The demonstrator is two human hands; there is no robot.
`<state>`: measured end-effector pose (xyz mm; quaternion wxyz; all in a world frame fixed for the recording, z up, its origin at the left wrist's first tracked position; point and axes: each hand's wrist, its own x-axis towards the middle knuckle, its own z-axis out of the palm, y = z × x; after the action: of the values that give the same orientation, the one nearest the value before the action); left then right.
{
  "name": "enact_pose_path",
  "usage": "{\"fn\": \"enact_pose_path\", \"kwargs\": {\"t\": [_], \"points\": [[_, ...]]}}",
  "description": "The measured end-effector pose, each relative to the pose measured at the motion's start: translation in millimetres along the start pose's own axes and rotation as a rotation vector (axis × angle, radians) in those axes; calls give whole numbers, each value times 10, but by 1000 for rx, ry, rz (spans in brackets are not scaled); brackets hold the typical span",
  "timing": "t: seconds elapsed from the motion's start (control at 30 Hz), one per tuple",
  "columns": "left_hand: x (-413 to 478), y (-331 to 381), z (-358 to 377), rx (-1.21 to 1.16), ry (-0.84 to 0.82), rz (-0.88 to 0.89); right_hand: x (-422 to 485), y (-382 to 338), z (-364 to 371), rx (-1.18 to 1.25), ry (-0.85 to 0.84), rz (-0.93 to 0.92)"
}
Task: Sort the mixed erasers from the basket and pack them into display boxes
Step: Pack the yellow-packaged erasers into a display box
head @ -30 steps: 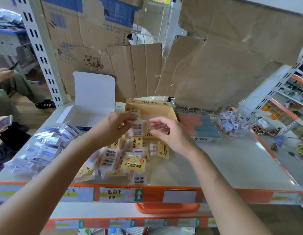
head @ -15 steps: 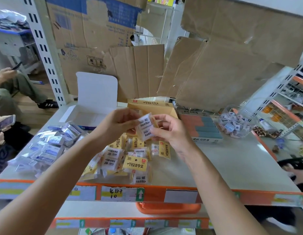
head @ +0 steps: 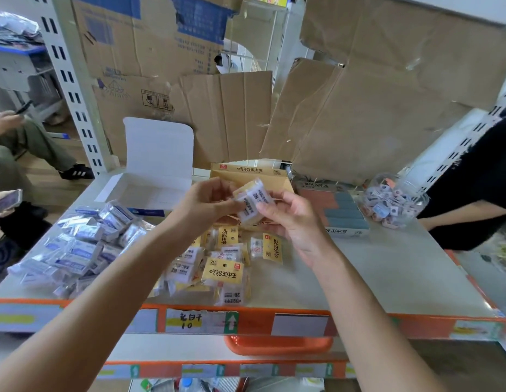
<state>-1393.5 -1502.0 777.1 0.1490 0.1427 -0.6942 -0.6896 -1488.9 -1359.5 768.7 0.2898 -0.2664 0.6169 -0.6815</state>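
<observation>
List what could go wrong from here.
1. The left hand and right hand pinch the stacked packs by the fingertips over the yellow box; one may slip out.
2. The yellow pile reaches the front edge of the shelf; a forearm could sweep packs off.
3. The blue pile lies close beside it, so the sorts may remix.

Both bare forearms reach forward and converge, with the hands meeting at the same height. The left hand (head: 208, 203) curls its fingers round the left end of a small stack of white-and-yellow wrapped eraser packets (head: 251, 205). The right hand (head: 292, 222) pinches the stack's right edge with curled fingertips.
</observation>
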Motion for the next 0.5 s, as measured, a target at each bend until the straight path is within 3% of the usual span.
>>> {"fn": "enact_pose_path", "kwargs": {"t": [0.1,0.3,0.5], "points": [[21,-55,95,38,-32,-6,-34,15,-72,-9,45,20],[21,-281,217,964,-202,203,-76,36,-375,-120,228,-34],[133,-415,496,1318,-368,261,-114,75,-468,-147,262,-41]]}}
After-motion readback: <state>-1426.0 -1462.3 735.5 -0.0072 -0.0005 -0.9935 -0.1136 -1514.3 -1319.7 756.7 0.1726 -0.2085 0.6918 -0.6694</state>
